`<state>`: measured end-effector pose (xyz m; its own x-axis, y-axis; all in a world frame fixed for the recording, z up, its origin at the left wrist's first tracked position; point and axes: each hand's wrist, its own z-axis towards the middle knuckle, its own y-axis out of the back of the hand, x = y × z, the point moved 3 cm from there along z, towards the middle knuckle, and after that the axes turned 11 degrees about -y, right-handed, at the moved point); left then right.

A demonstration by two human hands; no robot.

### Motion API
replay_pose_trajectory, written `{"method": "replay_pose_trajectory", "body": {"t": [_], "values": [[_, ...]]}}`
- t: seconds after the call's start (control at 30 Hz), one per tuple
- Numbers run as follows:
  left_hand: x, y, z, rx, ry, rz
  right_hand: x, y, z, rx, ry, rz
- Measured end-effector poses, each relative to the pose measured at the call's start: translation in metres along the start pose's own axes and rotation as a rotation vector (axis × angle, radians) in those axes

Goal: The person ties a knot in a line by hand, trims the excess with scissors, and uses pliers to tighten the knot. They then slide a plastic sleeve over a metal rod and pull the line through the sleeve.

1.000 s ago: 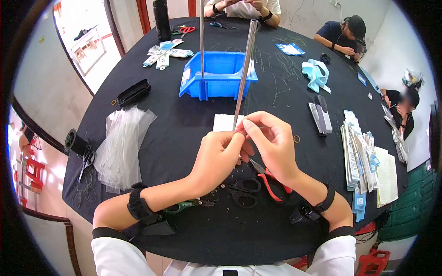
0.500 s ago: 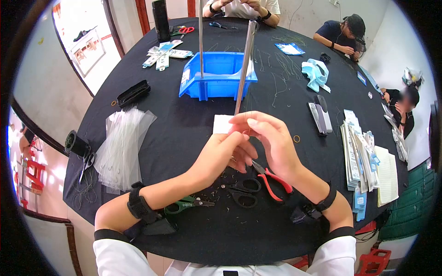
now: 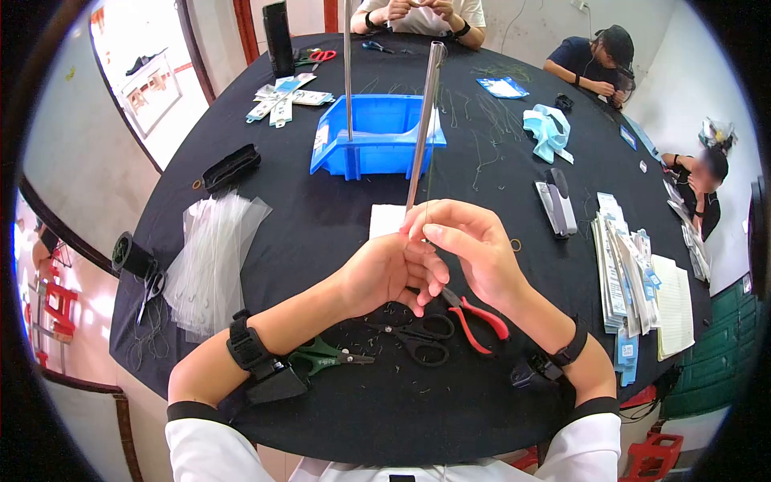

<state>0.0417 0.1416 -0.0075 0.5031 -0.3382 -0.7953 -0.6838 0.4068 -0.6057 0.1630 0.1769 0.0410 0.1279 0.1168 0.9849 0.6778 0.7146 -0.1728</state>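
My left hand (image 3: 385, 269) is turned palm up, its thumb and forefinger pinched near the right fingertips and its other fingers loosely curled. Above and to the right of it, my right hand (image 3: 478, 241) closes thumb and fingers on a thin line (image 3: 428, 193) that runs up beside the slanted metal rod (image 3: 423, 128). Where the two hands meet, the line is too fine to follow. Below them lie red-handled pliers (image 3: 482, 325), black scissors (image 3: 422, 339) and green-handled snips (image 3: 325, 356). A white block (image 3: 385, 221) sits at the rod's foot, partly behind my fingers.
A blue bin (image 3: 373, 157) stands beyond my hands, by an upright rod (image 3: 348, 72). Clear plastic sleeves (image 3: 213, 265) and a spool (image 3: 132, 255) lie left. To the right are a stapler (image 3: 556, 205) and stacked cards (image 3: 618, 273). Other people sit around the table.
My left hand has rolled palm up and its lower fingers have spread. My right hand stays close to the rod's foot, almost in place.
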Motion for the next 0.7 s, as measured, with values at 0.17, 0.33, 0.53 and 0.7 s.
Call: {"method": "replay_pose_trajectory", "body": {"t": [0.17, 0.33, 0.53, 0.7], "values": [[-0.0013, -0.0036, -0.0014, 0.072, 0.009, -0.034, 0.0000, -0.0022, 0.0001, -0.035, -0.006, 0.020], [-0.0030, -0.0058, -0.0014, 0.052, 0.000, -0.028, -0.0006, -0.0019, -0.0001, -0.074, 0.003, -0.026], [-0.0031, -0.0042, -0.0013, 0.002, -0.041, 0.002, 0.0013, -0.0069, -0.0037, -0.199, 0.150, -0.237], [-0.0025, -0.0078, -0.0024, 0.093, -0.019, -0.036, 0.0058, -0.0096, -0.0068, -0.318, 0.263, -0.453]]}}
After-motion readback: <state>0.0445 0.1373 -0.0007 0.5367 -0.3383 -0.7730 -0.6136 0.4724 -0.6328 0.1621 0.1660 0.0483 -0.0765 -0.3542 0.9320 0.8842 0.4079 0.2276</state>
